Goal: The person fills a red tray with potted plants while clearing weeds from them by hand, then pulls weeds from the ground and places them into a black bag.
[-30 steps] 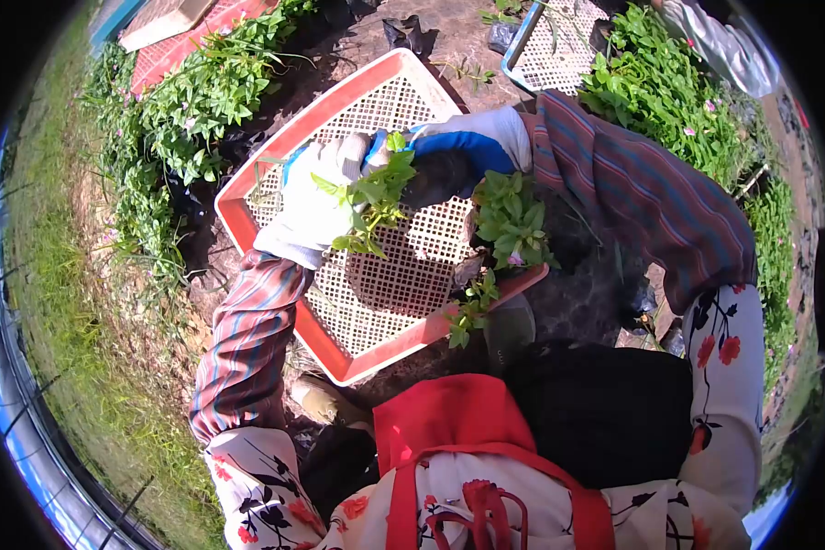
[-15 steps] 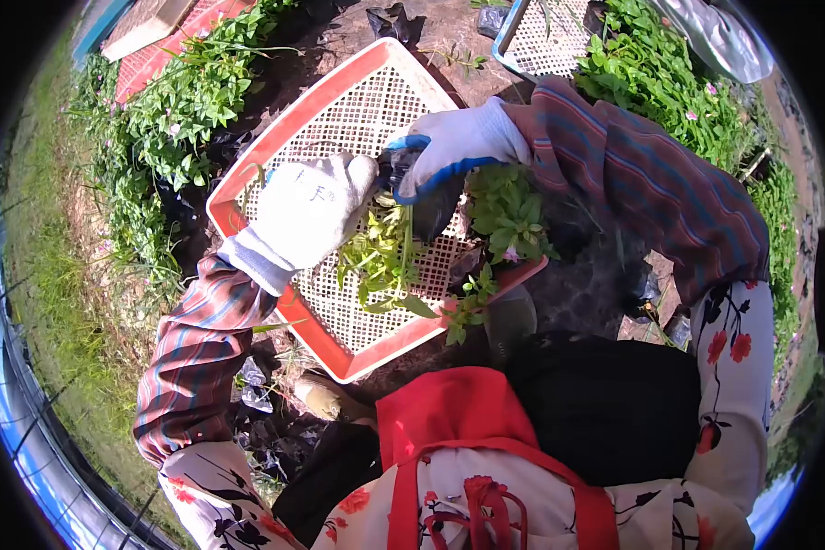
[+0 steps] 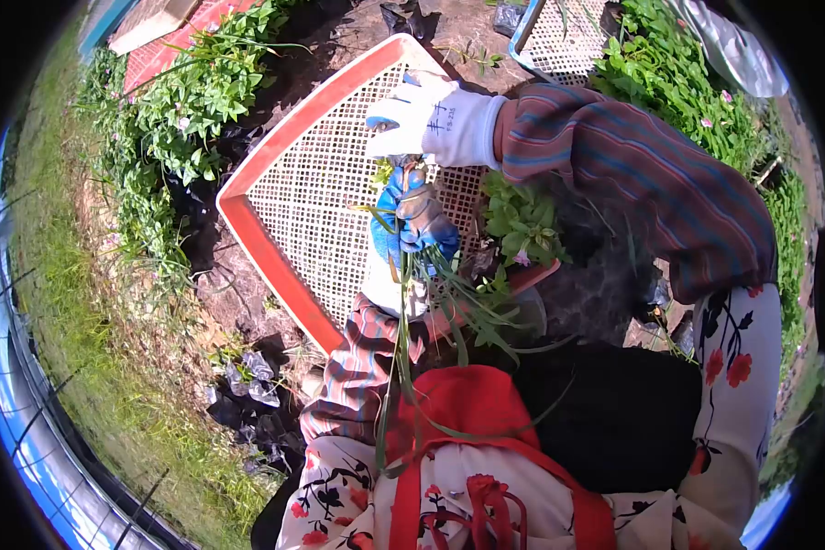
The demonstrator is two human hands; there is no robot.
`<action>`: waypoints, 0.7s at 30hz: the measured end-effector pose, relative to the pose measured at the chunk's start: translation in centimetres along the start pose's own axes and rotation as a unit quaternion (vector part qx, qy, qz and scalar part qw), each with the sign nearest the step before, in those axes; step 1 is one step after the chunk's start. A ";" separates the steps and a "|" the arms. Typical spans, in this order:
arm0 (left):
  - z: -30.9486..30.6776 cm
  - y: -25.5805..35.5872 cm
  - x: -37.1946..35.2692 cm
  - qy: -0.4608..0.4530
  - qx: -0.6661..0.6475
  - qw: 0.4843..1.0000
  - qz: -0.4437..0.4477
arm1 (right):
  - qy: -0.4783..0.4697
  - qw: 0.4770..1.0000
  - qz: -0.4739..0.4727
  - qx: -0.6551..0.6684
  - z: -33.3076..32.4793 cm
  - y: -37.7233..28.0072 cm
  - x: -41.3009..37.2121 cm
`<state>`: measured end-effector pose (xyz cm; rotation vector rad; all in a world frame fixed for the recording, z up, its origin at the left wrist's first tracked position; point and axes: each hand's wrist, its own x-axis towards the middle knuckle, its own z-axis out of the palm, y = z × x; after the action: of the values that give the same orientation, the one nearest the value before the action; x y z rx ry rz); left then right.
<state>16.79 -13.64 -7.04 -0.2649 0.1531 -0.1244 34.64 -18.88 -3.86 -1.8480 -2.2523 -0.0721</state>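
My left hand (image 3: 414,218), in a white glove with a blue palm, is turned palm up with its fingers curled. From it a bunch of long grass (image 3: 467,307) trails down toward the red apron (image 3: 472,403). Just above, my right hand (image 3: 422,117) in a matching glove shows its back, fingers bent downward; what they grip is hidden. A few light green leaves (image 3: 383,171) show between the hands. Both hands are over a red-rimmed crate (image 3: 275,151) with a pale mesh bottom. A leafy plant (image 3: 522,220) stands at its right side.
Rows of leafy plants with pink flowers grow at left (image 3: 188,110) and right (image 3: 660,73). A blue-rimmed crate (image 3: 559,46) lies at the back. Crumpled black plastic bags (image 3: 257,385) lie on the soil at lower left. A wire fence (image 3: 27,403) curves along the left edge.
My left hand has moved right and turned palm up, with long grass now in it. My right hand has moved up and turned over. The pale green plant below the hands is no longer visible there.
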 end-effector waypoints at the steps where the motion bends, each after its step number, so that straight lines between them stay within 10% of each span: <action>1: -0.5 -1.0 0.4 -0.007 -0.023 0.999 0.031 | -0.013 0.999 -0.015 -0.028 0.4 0.1 0.3; 5: -1.7 -2.1 1.8 -0.029 -0.050 0.993 0.104 | -0.082 0.996 -0.002 -0.039 1.7 0.5 -0.1; 7: -3.1 1.1 2.2 -0.086 0.081 0.993 -0.009 | -0.184 0.978 0.086 0.039 2.4 1.1 -0.4; 8: -1.1 1.6 1.2 0.074 0.383 0.918 0.070 | -0.279 0.937 0.176 0.114 2.6 1.5 -0.3; 9: 1.6 1.8 0.3 0.229 0.634 0.725 0.141 | -0.278 0.938 0.173 0.112 1.5 1.3 0.0; 10: 2.7 3.4 0.1 0.251 0.706 0.658 0.071 | -0.279 0.923 0.201 0.175 0.2 1.0 0.1; 12: 4.2 5.3 -0.6 0.122 0.920 0.341 0.150 | -0.340 0.864 0.269 0.255 -2.7 0.1 1.3; 15: 8.5 7.5 -1.4 -0.064 0.955 -0.265 0.114 | -0.284 0.791 0.340 0.421 -5.0 -0.9 2.3; 16: 10.0 7.7 -1.3 -0.127 0.931 -0.320 0.122 | -0.156 0.897 0.166 0.378 -1.8 0.2 3.1; 17: 10.8 7.9 -1.1 -0.159 0.910 -0.350 0.155 | -0.154 0.898 0.165 0.378 0.6 1.3 1.8; 19: 12.1 7.5 -0.5 -0.200 0.892 -0.328 0.239 | -0.346 0.602 0.353 0.627 -1.0 0.7 1.3; 21: 12.4 7.1 -0.2 -0.233 0.880 -0.306 0.280 | -0.330 0.572 0.331 0.674 -1.4 0.1 -0.1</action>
<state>19.36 -3.71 2.90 -2.6277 0.7770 -0.7436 34.94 -19.22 -2.52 -1.4922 -0.7778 2.0456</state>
